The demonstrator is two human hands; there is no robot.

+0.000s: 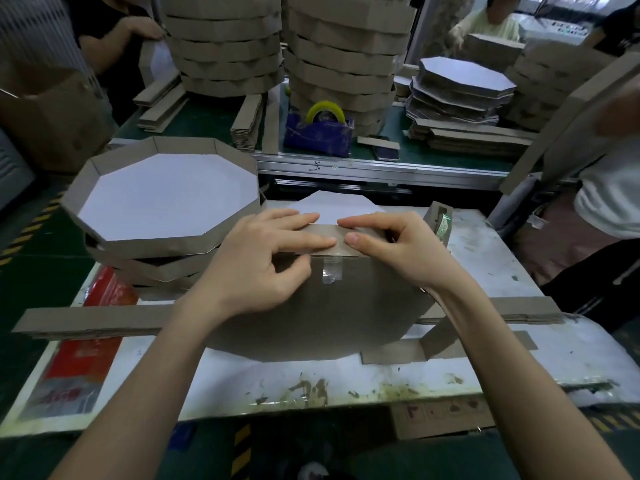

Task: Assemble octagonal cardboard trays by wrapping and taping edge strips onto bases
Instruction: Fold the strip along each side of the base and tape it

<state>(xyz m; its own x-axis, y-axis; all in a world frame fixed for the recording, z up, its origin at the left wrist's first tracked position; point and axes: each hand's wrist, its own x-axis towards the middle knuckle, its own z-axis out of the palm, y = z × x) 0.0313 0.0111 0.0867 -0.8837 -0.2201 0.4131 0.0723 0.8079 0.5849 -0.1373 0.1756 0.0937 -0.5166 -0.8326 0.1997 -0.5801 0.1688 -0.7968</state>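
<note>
Left hand: your left hand (263, 258) comes in from the lower left, forearm low over the table (242, 375). Its fingers lie almost straight along the edge strip (327, 233) and press it flat, with the thumb tucked against the brown face just under them.
Right hand: your right hand (398, 251) mirrors it from the lower right with the wrist bent. Thumb and forefinger pinch the strip, the thumb on the near side and the forefinger over the far side.
Fingertips: the two hands nearly meet at the strip's middle.
Base: the octagonal base (311, 317) stands tilted under your grip, brown side toward you, with its lower edge on the table. Its white face shows just beyond your fingers.
Tape: a clear piece of tape (331, 271) sits right below your fingertips, running from the strip down onto the base.
Left of the grip: a stack of finished trays (180, 242), just beside your left hand.
Under your forearms: flat strips (90, 318) lying crosswise.
Beyond the grip: a tape dispenser (320, 133) on the far bench.
</note>
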